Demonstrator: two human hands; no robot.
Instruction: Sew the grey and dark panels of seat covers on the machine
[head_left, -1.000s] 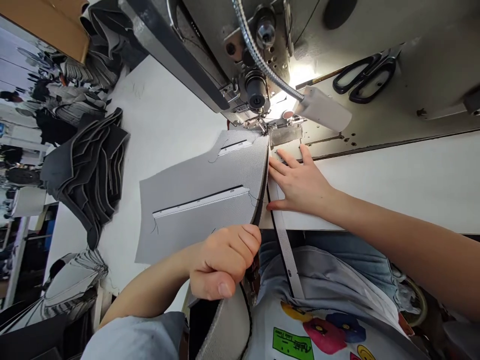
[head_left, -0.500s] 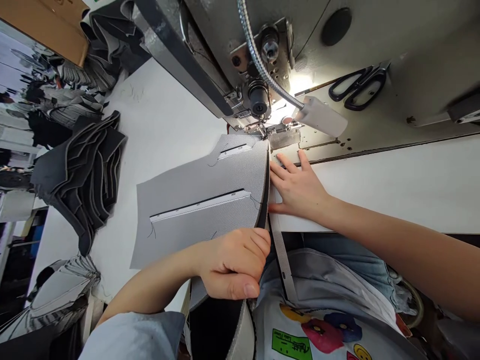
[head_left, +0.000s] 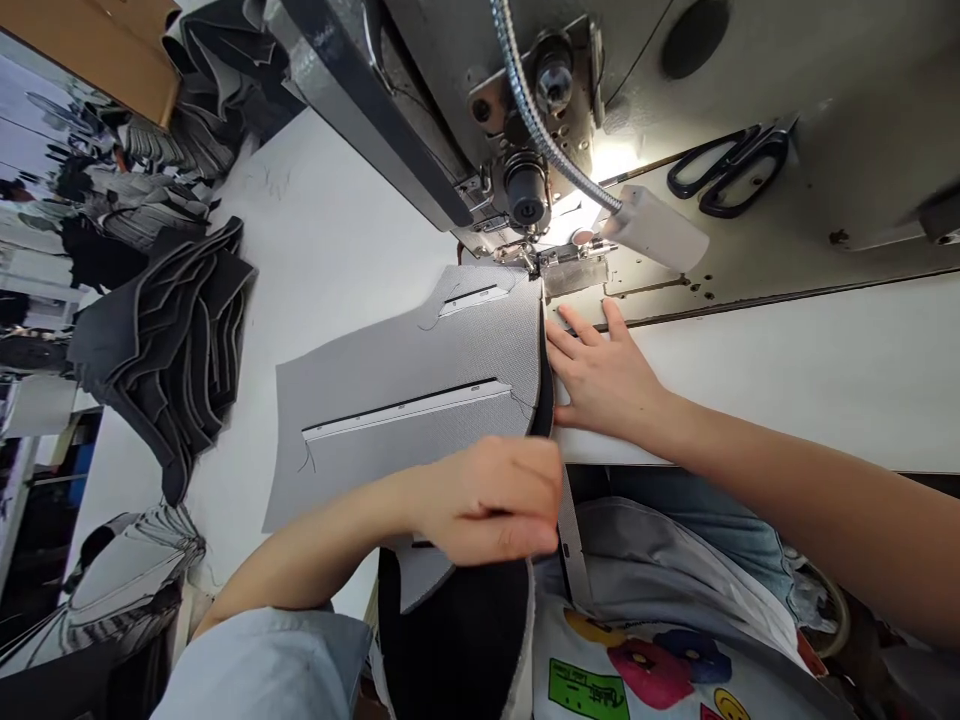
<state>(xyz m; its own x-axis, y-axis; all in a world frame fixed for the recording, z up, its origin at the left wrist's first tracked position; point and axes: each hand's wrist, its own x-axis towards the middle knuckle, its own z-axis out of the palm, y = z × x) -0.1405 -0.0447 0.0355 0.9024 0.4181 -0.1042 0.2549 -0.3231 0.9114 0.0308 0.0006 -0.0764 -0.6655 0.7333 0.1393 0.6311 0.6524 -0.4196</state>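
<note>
Head view: blurred left hand (head_left: pixel 491 495) seemingly grips grey fabric (head_left: pixel 420 390).

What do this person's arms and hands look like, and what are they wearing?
Both hands are bare: no gloves, rings or watch show on the left hand or right hand. The forearms are bare too. A light blue-grey short sleeve covers the left upper arm.

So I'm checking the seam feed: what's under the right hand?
The right hand lies flat on the white table, fingertips at the grey fabric panel edge. Anything under the palm is hidden.
</note>
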